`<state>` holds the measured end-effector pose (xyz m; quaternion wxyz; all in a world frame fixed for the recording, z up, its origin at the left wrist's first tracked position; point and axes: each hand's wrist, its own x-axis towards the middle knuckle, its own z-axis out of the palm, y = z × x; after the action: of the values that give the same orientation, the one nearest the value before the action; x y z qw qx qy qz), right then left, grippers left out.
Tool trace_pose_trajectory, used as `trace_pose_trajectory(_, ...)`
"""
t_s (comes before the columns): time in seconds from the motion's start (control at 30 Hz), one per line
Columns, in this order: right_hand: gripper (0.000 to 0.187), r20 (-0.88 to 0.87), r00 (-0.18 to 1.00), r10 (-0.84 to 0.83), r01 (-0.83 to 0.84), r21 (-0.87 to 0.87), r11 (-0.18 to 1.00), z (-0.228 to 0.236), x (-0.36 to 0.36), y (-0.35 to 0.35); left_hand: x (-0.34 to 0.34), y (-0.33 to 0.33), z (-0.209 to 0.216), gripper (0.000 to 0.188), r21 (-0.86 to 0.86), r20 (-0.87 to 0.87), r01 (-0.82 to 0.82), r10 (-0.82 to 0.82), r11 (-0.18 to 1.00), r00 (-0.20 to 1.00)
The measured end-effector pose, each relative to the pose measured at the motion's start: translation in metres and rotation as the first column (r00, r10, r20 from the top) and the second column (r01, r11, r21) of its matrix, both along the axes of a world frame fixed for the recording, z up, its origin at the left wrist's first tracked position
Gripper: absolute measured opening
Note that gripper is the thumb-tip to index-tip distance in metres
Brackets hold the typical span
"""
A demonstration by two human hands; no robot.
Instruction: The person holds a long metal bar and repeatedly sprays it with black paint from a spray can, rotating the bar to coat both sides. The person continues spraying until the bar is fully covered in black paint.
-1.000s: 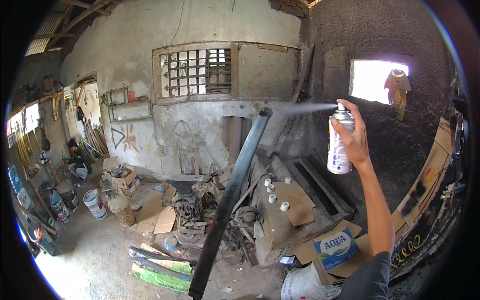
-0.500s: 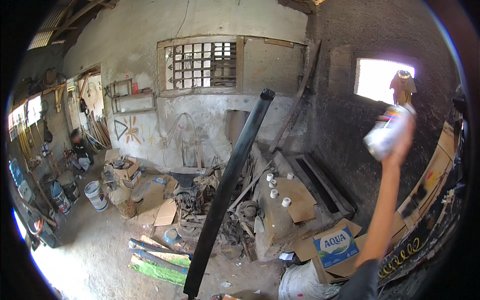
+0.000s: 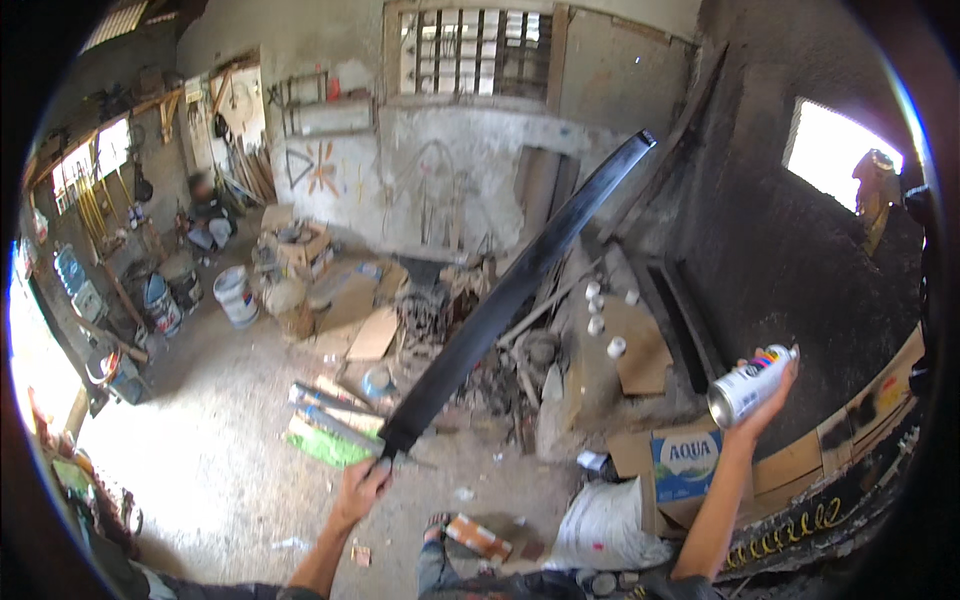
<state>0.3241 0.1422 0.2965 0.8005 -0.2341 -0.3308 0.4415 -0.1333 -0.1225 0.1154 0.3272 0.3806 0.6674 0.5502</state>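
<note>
My left hand (image 3: 360, 490) is closed on the narrow lower end of a long, black, slightly curved blade (image 3: 520, 295). The blade slants up and to the right, its broad tip high in front of the back wall. At the right, my right hand (image 3: 768, 408) grips a white spray can (image 3: 748, 385) with a coloured band. The can lies tilted, its silver base toward the lower left and its nozzle end at the upper right. A gap separates can and blade.
A concrete block carries white cups (image 3: 616, 347) and a cardboard sheet (image 3: 642, 352). A cardboard box (image 3: 685, 465) and a white sack (image 3: 605, 525) stand below it. Scrap lies behind the blade. A person (image 3: 208, 215) sits far left near a bucket (image 3: 236, 297).
The spray can and my right hand have come down from up by the window. The blade leans further right, and my left hand has come into view. The whole view has shifted.
</note>
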Motion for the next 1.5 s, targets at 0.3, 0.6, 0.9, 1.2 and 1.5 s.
trace_pose_trajectory(0.3, 0.064, 0.556, 0.809, 0.189, -0.189, -0.058, 0.98, -0.088, -0.082, -0.067, 0.015, 0.058, 0.022, 0.029, -0.004, 0.221, 0.127, -0.123, 0.992, 0.967)
trace_pose_trajectory(0.6, 0.063, -0.11, 0.898, 0.426, -0.434, -0.057, 0.899, -0.098, -0.067, -0.074, 0.032, 0.098, 0.03, 0.021, 0.147, -0.189, 0.012, 0.016, 0.989, 0.982)
trace_pose_trajectory(0.9, 0.054, -0.093, 0.948, 0.303, -0.294, -0.612, 0.734, -0.209, -0.062, -0.13, 0.076, 0.134, 0.054, 0.015, 0.339, -0.457, -0.154, 0.305, 0.928, 0.836)
trace_pose_trajectory(1.2, 0.049, 0.029, 0.99, 0.138, -0.068, -0.761, 0.645, -0.237, -0.041, -0.126, 0.094, 0.154, -0.009, 0.025, 0.223, 0.3, -0.026, -0.043, 0.975, 0.953)
trace_pose_trajectory(1.5, 0.04, 0.123, 0.987, 0.107, 0.016, -0.729, 0.684, -0.269, -0.038, -0.117, 0.161, 0.119, 0.045, 0.028, 0.092, 0.722, 0.482, -0.392, 0.871, 0.57)
